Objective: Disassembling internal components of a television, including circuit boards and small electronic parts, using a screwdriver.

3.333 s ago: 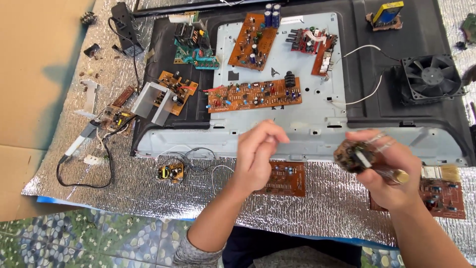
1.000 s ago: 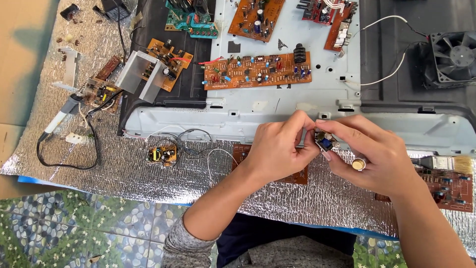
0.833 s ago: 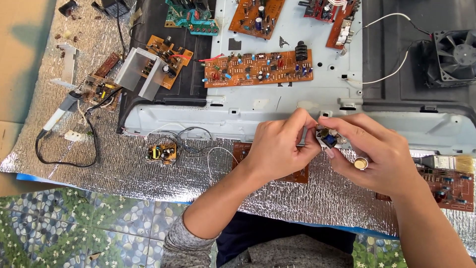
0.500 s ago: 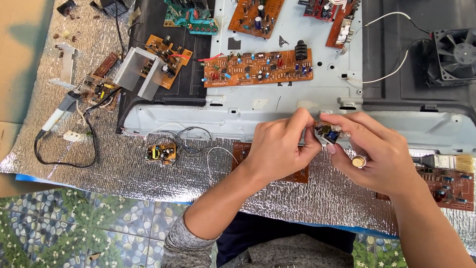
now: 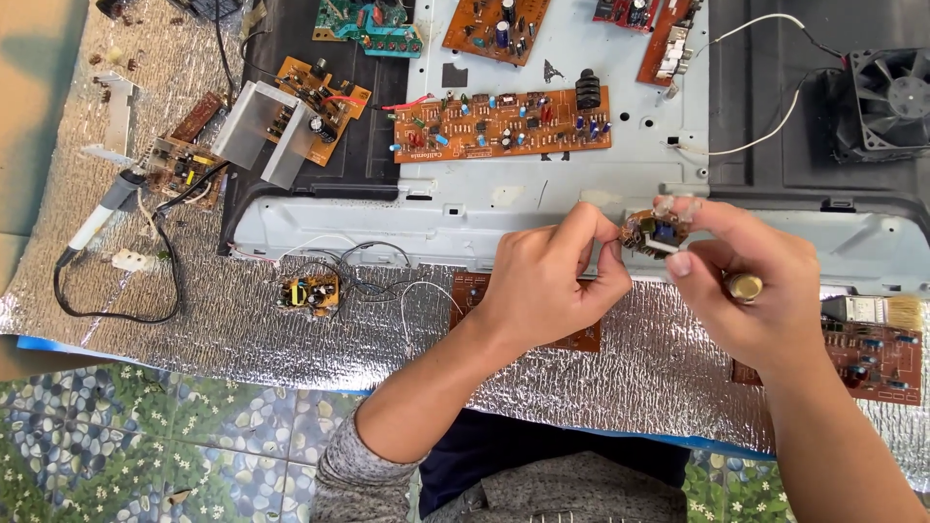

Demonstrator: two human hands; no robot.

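Together the left hand (image 5: 552, 281) and right hand (image 5: 746, 281) pinch a small circuit board (image 5: 654, 232) — brown, crowded with parts

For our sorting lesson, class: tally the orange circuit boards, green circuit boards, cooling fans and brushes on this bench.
Orange circuit boards: 3
Green circuit board: 1
Cooling fan: 1
Brush: 1
Total: 6

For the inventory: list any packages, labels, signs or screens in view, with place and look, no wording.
Cardboard: far left edge, flat tan sheet under the foil.
Printed marking on the long orange board: upper centre, small dark print at its left end.
No screens or signs.
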